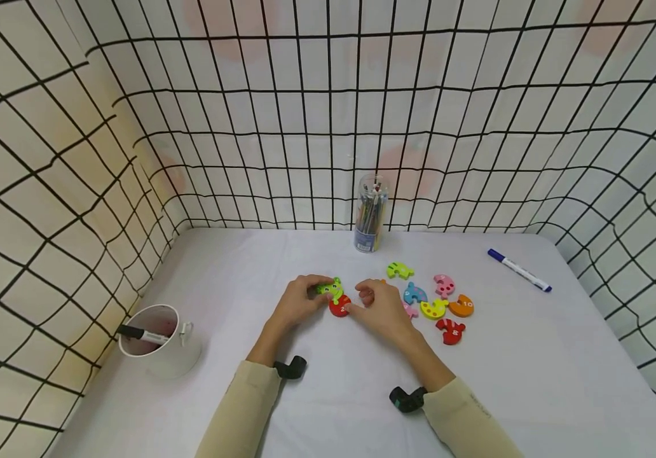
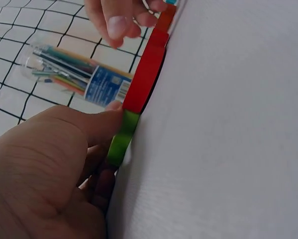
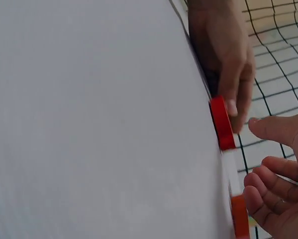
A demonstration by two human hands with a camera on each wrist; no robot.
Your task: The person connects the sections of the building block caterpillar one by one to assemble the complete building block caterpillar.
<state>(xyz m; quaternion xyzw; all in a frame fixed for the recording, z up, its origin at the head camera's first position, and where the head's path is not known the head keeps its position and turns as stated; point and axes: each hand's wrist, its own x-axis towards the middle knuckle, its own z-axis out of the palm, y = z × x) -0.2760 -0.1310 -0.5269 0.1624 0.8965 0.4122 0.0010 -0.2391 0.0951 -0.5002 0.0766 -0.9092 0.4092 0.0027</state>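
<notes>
My left hand [image 1: 296, 300] pinches a flat green puzzle piece with a cartoon face [image 1: 332, 290] between thumb and fingers, low on the white tabletop. Against its lower edge lies a round red piece marked 2 [image 1: 340, 308]. In the left wrist view the green piece [image 2: 122, 139] and red piece [image 2: 148, 74] meet edge to edge. My right hand [image 1: 386, 310] hovers just right of the red piece, fingers loosely bent, nothing between them. In the right wrist view its thumb [image 3: 275, 128] is apart from the red piece [image 3: 222, 123]. An orange piece [image 3: 240, 216] lies below those fingers.
Several coloured number pieces, among them a yellow one [image 1: 433, 310] and a red one [image 1: 451, 331], lie right of my right hand. A clear tube of pencils [image 1: 369, 219] stands at the back. A blue-capped marker [image 1: 519, 270] lies right; a white bucket [image 1: 182, 356] holding a black marker [image 1: 142, 334] stands left.
</notes>
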